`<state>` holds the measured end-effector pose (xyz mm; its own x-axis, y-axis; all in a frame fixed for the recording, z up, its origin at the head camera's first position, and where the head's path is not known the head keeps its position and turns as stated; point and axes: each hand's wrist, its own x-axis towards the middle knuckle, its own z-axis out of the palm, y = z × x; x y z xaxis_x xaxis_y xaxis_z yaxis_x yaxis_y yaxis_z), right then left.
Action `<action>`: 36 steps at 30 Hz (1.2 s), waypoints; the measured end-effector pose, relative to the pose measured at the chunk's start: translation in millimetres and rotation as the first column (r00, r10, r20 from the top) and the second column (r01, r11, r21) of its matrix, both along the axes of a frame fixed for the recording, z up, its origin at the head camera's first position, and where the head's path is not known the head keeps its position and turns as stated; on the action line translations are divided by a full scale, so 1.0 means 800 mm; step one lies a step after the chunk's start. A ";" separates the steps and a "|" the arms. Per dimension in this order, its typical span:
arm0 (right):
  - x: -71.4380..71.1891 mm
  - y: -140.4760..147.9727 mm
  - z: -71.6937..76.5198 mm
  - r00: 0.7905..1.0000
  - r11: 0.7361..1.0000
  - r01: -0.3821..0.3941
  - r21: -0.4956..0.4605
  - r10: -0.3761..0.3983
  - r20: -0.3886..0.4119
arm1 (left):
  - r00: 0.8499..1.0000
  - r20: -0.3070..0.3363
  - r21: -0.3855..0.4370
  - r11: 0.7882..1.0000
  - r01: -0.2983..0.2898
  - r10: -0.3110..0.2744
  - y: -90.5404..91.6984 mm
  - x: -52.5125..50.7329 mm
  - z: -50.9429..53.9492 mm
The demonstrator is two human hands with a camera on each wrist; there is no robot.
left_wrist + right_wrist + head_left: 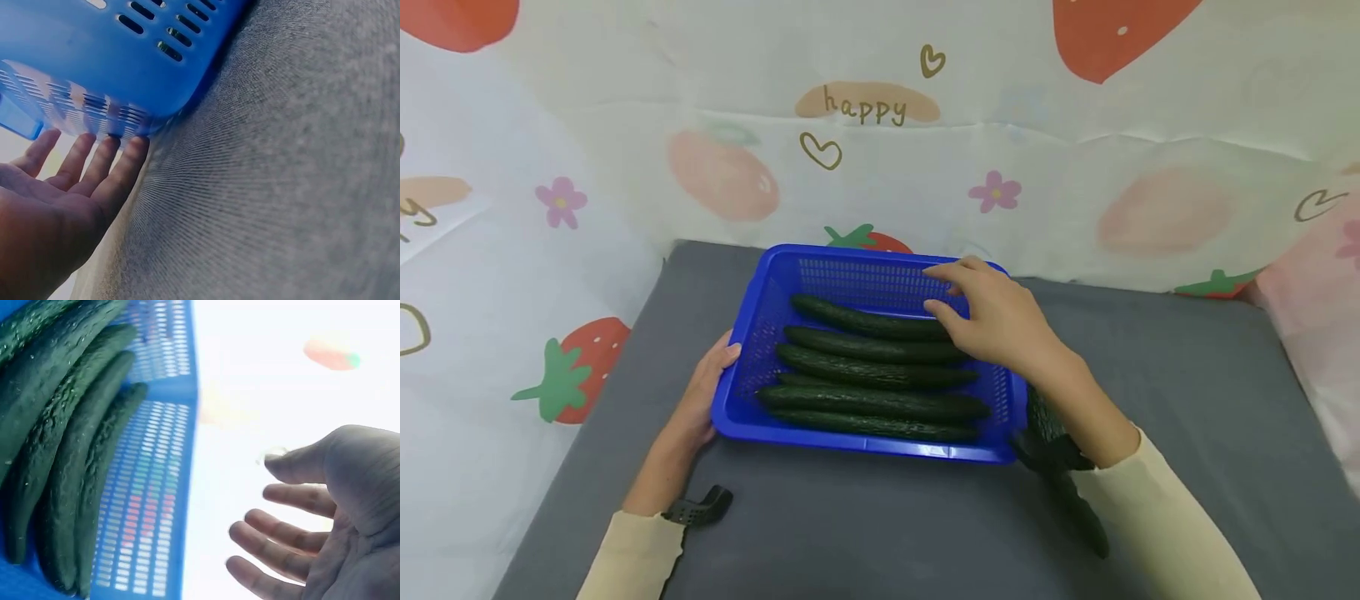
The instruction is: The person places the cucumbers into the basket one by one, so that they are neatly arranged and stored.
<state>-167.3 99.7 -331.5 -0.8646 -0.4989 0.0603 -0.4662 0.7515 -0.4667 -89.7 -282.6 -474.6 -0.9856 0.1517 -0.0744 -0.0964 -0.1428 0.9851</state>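
A blue plastic basket (868, 443) with slotted walls holds several dark green cucumbers (880, 404), lying side by side along its length. At the basket's left end is my left hand (698, 392). In the left wrist view, the fingers (122, 172) of this hand are nearly straight, their tips against the slotted wall. My right hand (992, 312) hovers over the basket's far right part, thumb and fingers apart and loosely bent. Nothing is between them, as the right wrist view also shows of the hand (325, 512). It hides the right ends of the farthest cucumbers.
Another cucumber (1084, 521) lies on the grey cloth (1187, 417) right of the basket, partly hidden beneath my right forearm. Black straps (700, 507) are on my wrists. A white printed curtain (880, 183) hangs behind the table and along its left side.
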 end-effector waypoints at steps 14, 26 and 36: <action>0.085 0.169 -0.079 0.921 0.847 0.386 -0.365 -0.379 0.095 | 1.000 0.002 -0.022 1.000 0.004 -0.003 -0.012 0.009 0.001; 0.094 0.242 -0.098 0.818 0.720 0.567 -0.401 -0.548 0.172 | 1.000 -0.007 0.001 1.000 0.010 -0.010 -0.010 0.010 -0.001; 0.095 0.264 -0.094 0.830 0.697 0.554 -0.456 -0.504 0.238 | 1.000 -0.005 -0.015 1.000 0.011 -0.011 -0.001 -0.005 0.000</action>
